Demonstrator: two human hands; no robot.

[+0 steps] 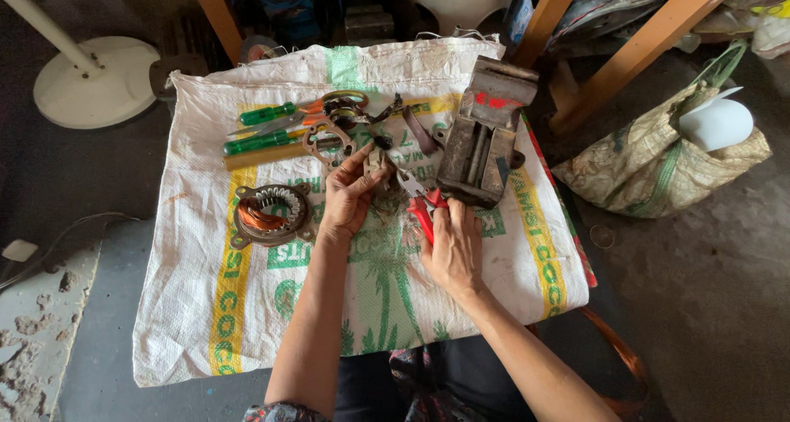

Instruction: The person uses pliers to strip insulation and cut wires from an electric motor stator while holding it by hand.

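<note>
Spread flat: a white woven sack (247, 323) with yellow and green print. On it, a copper-wound stator (268, 214) at left, two green-handled screwdrivers (262, 127) near the far edge, a grey bench vise (485, 134) at right. Beyond the sack: a white fan base (95, 80), a patterned bag (658, 163) holding something white.

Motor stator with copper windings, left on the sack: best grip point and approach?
Take the stator by its outer metal frame, fingers across opposite edges, coming straight down from above. It lies flat on the sack with the copper coils exposed in the middle, so stay off those. Its left and near sides are open; the left hand sits just to its right, and screwdrivers lie beyond it.
</note>
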